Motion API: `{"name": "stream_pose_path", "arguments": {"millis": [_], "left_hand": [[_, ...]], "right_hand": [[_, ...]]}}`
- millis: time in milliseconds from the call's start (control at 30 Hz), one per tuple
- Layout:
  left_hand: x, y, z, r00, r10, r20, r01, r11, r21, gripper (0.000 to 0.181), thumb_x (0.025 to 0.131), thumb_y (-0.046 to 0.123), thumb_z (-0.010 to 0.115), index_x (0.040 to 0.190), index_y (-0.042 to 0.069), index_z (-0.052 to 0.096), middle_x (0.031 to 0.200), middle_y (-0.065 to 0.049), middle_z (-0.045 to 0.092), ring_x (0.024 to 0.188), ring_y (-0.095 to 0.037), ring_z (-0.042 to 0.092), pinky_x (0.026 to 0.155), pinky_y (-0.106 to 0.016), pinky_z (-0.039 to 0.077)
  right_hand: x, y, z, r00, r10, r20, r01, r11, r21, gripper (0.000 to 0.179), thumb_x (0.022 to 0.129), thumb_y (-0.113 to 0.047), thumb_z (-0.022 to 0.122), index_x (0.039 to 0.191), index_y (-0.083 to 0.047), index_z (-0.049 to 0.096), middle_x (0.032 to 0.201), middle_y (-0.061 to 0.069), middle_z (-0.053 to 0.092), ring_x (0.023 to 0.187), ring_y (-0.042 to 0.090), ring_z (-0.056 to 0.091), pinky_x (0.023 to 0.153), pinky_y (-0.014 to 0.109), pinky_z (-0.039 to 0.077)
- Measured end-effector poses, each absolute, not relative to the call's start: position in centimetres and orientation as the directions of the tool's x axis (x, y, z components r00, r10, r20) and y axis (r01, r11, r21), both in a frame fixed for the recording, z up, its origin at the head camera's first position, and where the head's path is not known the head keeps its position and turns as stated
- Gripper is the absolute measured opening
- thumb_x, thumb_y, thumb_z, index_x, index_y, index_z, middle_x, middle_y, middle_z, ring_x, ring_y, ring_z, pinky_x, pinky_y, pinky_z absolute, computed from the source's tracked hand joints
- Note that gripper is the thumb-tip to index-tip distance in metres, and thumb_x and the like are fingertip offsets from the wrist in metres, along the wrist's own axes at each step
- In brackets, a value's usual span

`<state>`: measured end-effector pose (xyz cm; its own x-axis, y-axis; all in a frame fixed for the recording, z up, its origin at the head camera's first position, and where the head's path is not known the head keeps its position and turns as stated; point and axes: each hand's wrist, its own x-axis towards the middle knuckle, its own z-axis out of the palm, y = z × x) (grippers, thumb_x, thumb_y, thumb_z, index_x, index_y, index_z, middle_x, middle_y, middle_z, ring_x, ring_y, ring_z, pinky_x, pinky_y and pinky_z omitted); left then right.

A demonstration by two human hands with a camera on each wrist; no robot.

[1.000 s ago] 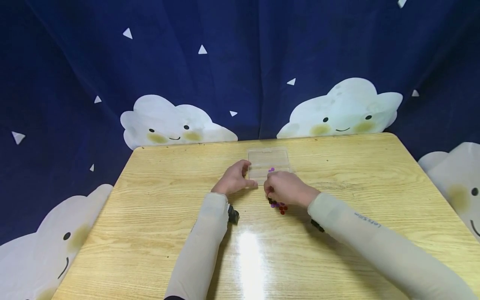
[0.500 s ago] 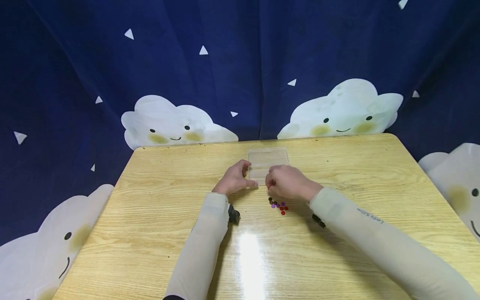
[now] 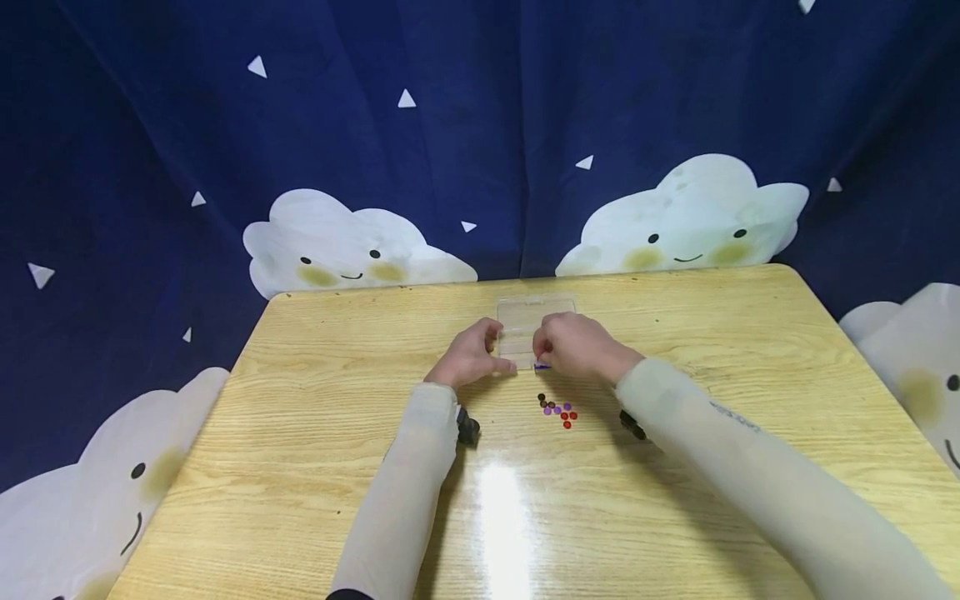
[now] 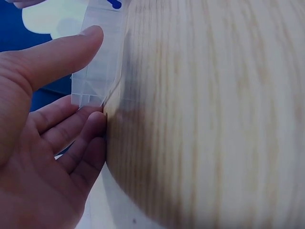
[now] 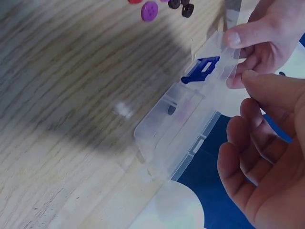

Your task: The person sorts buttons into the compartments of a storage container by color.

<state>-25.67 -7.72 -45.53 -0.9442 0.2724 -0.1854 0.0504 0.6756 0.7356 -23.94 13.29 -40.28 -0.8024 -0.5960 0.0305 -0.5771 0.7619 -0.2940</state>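
Note:
A clear plastic box [image 3: 517,348] lies near the table's far side, its transparent lid [image 3: 534,310] folded back and its blue latch [image 5: 202,69] toward me. My left hand [image 3: 468,357] holds the box's left end between thumb and fingers. Over the right part hovers my right hand [image 3: 577,343], thumb near the curled fingers; I cannot tell whether something small is pinched there. Inside, a dark spot and a pinkish one show through the plastic in the right wrist view. Closer to me lie red buttons [image 3: 567,424], purple buttons [image 3: 557,410] and dark brown buttons [image 3: 542,397].
The wooden table [image 3: 300,433] extends widely around the box. Behind its far edge hangs a dark blue curtain [image 3: 450,150] with white clouds. Black wrist cameras sit under both sleeves, close to the tabletop.
My right hand has moved from the loose buttons up and away to over the box, uncovering the buttons and the blue latch. My left hand has stayed at the box's left end.

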Motion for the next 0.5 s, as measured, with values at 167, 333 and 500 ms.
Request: {"name": "stream_pose_path", "arguments": {"millis": [167, 333, 500], "left_hand": [[-25.8, -7.9, -45.7, -0.944, 0.273, -0.185, 0.051, 0.675, 0.736, 0.075, 0.078, 0.027, 0.084, 0.142, 0.014, 0.048, 0.128, -0.009, 0.057, 0.109, -0.025, 0.053, 0.093, -0.041, 0.047], [-25.8, -7.8, -45.8, -0.944, 0.276, -0.181, 0.057, 0.677, 0.734, 0.074, 0.078, 0.027, 0.084, 0.141, 0.014, 0.048, 0.12, -0.007, 0.057, 0.105, -0.023, 0.052, 0.089, -0.038, 0.046], [-25.9, -7.8, -45.8, -0.945, 0.278, -0.174, 0.065, 0.678, 0.732, 0.074, 0.078, 0.027, 0.084, 0.142, 0.013, 0.047, 0.129, -0.008, 0.057, 0.106, -0.025, 0.053, 0.092, -0.04, 0.046]], "right_hand": [[-24.9, 13.2, -40.2, -0.817, -0.577, 0.008, -0.551, 0.775, -0.309, 0.013, 0.084, -0.01, 0.071, 0.072, -0.015, 0.071, 0.079, -0.001, 0.063, 0.076, 0.016, 0.056, 0.069, 0.034, 0.048], [-25.5, 13.3, -40.6, -0.821, -0.571, -0.006, -0.54, 0.78, -0.317, 0.014, 0.084, -0.01, 0.07, 0.07, -0.015, 0.07, 0.077, -0.002, 0.064, 0.076, 0.016, 0.057, 0.07, 0.034, 0.048], [-25.9, 13.1, -40.8, -0.833, -0.553, -0.005, -0.522, 0.788, -0.327, 0.015, 0.084, -0.009, 0.069, 0.07, -0.015, 0.07, 0.075, -0.003, 0.065, 0.074, 0.016, 0.057, 0.07, 0.034, 0.048]]}}
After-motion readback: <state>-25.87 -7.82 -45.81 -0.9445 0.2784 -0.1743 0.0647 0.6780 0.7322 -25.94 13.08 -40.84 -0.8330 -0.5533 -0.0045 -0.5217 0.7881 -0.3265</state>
